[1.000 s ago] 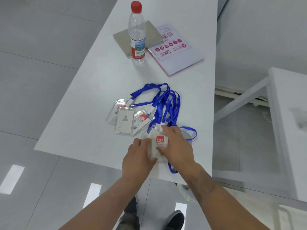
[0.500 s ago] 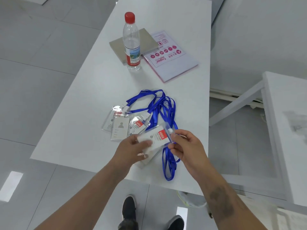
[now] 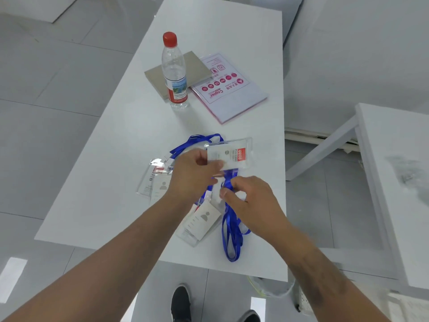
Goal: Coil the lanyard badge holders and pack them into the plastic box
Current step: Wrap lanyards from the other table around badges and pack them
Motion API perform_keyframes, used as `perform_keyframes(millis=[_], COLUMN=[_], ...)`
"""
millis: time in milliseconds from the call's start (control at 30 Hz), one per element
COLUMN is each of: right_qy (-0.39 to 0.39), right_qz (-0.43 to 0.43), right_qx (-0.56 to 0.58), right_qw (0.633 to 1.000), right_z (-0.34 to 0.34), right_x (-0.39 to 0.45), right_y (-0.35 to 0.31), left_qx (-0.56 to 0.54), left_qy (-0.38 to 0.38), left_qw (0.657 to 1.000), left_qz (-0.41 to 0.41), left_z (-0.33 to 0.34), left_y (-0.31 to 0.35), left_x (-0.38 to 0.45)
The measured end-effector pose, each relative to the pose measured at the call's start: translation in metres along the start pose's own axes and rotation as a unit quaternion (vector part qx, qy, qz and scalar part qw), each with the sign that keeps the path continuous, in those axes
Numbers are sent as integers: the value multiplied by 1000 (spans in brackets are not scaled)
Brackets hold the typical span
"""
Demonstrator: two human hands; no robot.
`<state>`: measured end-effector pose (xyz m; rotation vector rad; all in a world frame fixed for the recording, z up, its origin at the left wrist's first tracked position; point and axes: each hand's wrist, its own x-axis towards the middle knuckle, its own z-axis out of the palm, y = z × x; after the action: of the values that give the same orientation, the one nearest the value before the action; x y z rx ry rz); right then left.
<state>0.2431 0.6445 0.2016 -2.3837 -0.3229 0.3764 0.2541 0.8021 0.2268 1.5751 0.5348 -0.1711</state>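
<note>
Two hands worked above the desk [image 3: 111, 173]: the left hand [image 3: 192, 173] pinched the clear badge holder [image 3: 228, 153], the right hand [image 3: 249, 201] pinched its blue lanyard [image 3: 231, 231]. The holder looked light, stiff, slick; the ribbon limp, best gathered near the clip.

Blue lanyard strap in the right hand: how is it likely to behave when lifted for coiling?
Probably floppy: the blue lanyard strap droops from the right hand in slack loops across the table. Likely light, since a fingertip pinch holds it. It may snag, as its far end lies among other straps.
</note>
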Motion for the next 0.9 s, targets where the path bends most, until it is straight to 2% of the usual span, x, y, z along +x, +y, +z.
perform_keyframes(millis=[33, 100, 167, 200, 267, 367, 467, 533, 567, 633, 667, 700, 767, 833, 900], right_qy=[-18, -27, 19, 39, 56, 50, 20, -16, -34, -62, -78, -97, -131, -138, -103], right_qz=[18, 40, 33, 30, 41, 93, 171, 179, 182, 184, 174, 154, 100, 54, 26], right_qx=[41, 141, 148, 141, 160, 246, 355, 443, 450, 378, 319, 256, 126, 29, -2], right_qw=[999, 989, 988, 989, 985, 963, 919, 878, 874, 905, 929, 949, 978, 988, 994], right_z=[-6, -20, -36, -44, -57, -63, -58, -51, -47, -39, -35, -33, -33, -40, -54], right_x=[0, 2, 9, 14, 23, 26, 19, 15, 12, 6, 3, 0, -6, -8, -4], right_y=[-4, -9, -9, -7, -3, -2, 1, 1, 0, -7, -13, -19, -28, -32, -34], left_qx=[87, 256, 365, 374, 306, 90, -103, -191, -223, -250, -228, -177, 4, 165, 241], left_qy=[28, 32, -21, -61, -161, -274, -277, -245, -228, -174, -129, -75, 23, 38, -34], left_qw=[994, 957, 921, 918, 937, 953, 942, 934, 931, 938, 953, 972, 999, 984, 967], left_qz=[57, 129, 134, 117, 53, -97, -160, -176, -175, -164, -152, -133, -40, 63, 78], left_z=[1, 0, -3, -8, -18, -30, -28, -23, -21, -14, -11, -8, -6, -11, -19], left_y=[0, 0, 4, 7, 15, 22, 15, 12, 12, 9, 8, 4, -5, -12, -8], left_x=[4, 9, 8, 9, 10, 9, 4, -1, -3, -3, -3, -2, -1, -1, -4])
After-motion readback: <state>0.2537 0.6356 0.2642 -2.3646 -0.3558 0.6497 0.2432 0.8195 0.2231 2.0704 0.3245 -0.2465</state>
